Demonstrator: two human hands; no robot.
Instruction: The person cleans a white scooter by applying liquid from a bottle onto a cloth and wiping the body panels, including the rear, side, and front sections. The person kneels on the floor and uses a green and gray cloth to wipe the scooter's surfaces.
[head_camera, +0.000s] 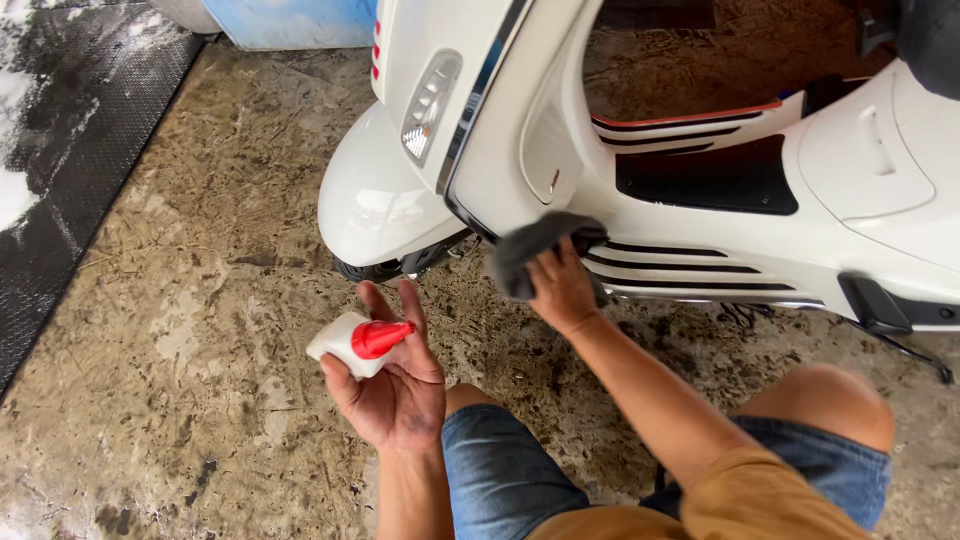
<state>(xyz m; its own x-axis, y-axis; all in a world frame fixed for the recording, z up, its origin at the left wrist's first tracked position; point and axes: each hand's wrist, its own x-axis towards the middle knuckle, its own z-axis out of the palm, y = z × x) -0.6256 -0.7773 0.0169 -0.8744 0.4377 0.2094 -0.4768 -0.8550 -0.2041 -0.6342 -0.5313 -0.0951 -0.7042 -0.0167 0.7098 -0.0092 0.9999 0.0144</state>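
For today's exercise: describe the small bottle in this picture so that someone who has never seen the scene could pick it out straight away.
Start at the white scooter parked on the stained concrete floor. Below its front mudguard, the person's left hand lies palm up, holding the bottle. It is small and white with a red cone-shaped cap, the only red-tipped thing in either hand; the right hand holds a dark grey cloth.

Single head camera, looking steeply down, close over white scooter (640, 150) side and concrete floor (200, 300).
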